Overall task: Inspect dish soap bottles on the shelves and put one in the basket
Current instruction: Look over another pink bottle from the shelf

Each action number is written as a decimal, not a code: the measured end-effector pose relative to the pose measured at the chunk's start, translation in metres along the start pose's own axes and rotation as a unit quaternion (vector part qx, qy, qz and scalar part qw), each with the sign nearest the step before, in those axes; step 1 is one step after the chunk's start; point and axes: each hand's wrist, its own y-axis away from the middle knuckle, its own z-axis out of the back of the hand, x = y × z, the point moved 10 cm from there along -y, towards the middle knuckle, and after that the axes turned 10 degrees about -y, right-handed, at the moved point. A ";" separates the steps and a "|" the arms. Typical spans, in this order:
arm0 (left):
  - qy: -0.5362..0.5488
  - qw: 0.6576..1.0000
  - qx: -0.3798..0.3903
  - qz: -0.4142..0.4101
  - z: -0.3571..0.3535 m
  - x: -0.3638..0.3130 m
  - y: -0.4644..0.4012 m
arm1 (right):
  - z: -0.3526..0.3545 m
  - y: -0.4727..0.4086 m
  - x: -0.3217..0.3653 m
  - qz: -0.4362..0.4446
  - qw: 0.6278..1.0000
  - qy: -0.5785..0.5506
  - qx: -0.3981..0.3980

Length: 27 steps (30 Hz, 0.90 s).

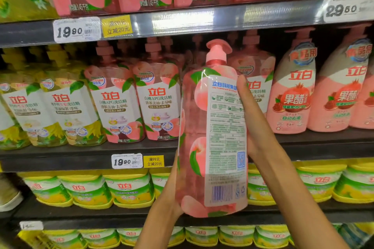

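Note:
I hold a pink peach dish soap bottle (214,131) with a pump top upright in front of the middle shelf, its back label with small print and a barcode turned toward me. My left hand (172,192) grips its lower left side from behind, mostly hidden by the bottle. My right hand (255,119) grips its right side, thumb lying on the label. More peach bottles (157,103) stand on the middle shelf just behind. No basket is in view.
Yellow soap bottles (60,111) stand at the left of the middle shelf (81,157), pomegranate bottles (293,95) at the right. Yellow-green tubs (125,190) fill the lower shelves. Price tags read 19.90 (126,160).

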 end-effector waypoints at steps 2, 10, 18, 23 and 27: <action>0.020 1.000 0.016 -0.004 -0.006 0.002 0.003 | -0.002 -0.002 0.000 0.014 1.000 -0.007 0.008; 0.040 0.998 -0.045 -0.003 0.014 0.006 -0.009 | -0.005 0.001 0.012 0.045 0.966 0.252 0.017; -0.091 0.988 -0.072 -0.097 0.016 -0.028 0.008 | 0.004 -0.001 -0.012 -0.008 0.996 -0.082 -0.024; 0.009 0.998 0.000 -0.063 0.000 -0.027 0.005 | 0.003 -0.002 -0.014 -0.005 0.989 -0.146 -0.009; 0.009 0.996 -0.012 -0.093 0.003 -0.027 0.006 | 0.008 -0.002 -0.007 -0.005 0.998 -0.064 -0.020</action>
